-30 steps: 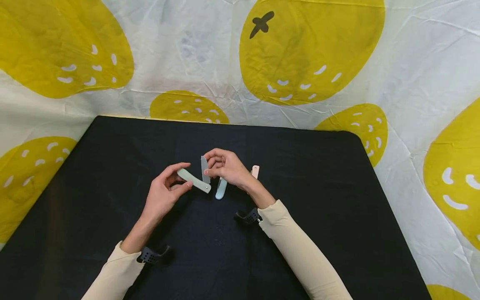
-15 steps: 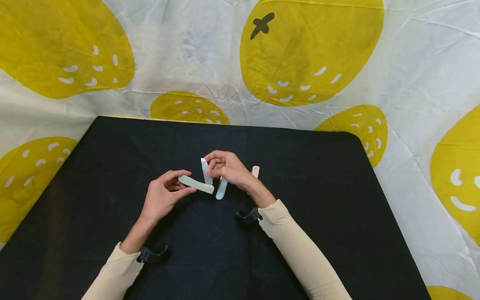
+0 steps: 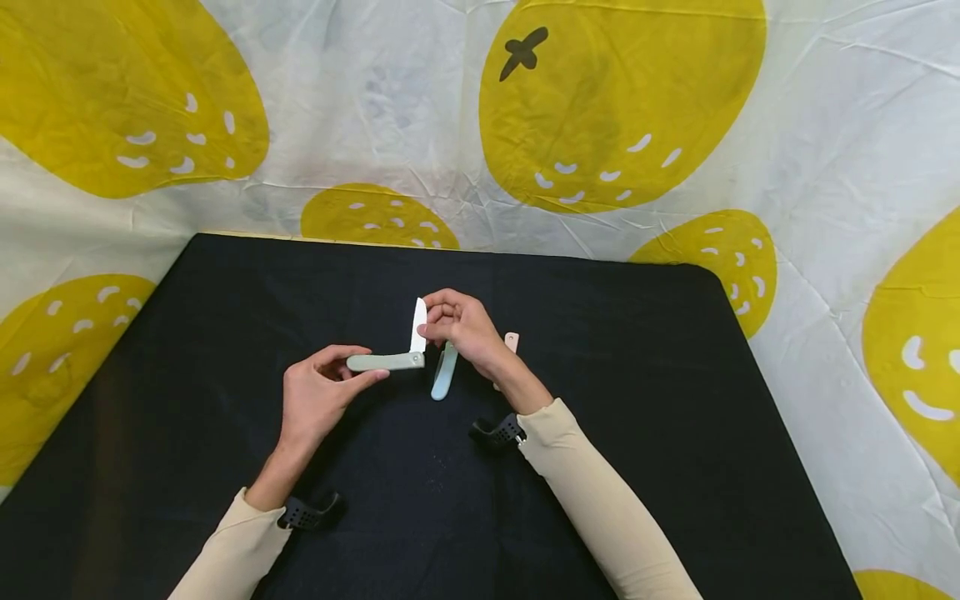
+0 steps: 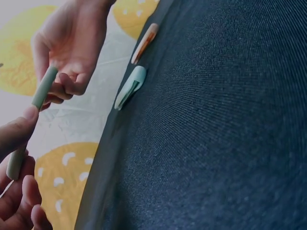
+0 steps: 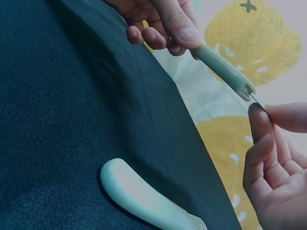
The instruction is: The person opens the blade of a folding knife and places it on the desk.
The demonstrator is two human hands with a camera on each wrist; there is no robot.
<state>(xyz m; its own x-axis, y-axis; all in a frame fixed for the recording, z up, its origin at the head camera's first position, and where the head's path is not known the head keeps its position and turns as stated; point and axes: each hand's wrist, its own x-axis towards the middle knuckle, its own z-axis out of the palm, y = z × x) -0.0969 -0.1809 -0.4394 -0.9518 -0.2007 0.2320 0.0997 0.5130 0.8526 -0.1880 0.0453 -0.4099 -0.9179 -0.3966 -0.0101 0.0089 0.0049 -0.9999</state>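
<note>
Before fruit-print cloth point(image 3: 405, 92), over black tabletop point(image 3: 622, 400): from head, pinches green knife point(image 3: 382, 362) in left hand point(image 3: 317, 396), blade point(image 3: 417, 327) toward twelve o'clock in right hand point(image 3: 471, 335); from left wrist, shows peach handle point(image 4: 143, 45) just past twelve from blue handle point(image 4: 136, 77); from right wrist, shows blade edge-on.

This looks like a screened-off tabletop workspace: a black-covered table point(image 3: 660, 375) before a creased, yellow-printed sheet point(image 3: 420, 92).

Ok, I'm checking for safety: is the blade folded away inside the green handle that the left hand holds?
No, the head view shows the blade sticking up from the end of the green handle.
</note>
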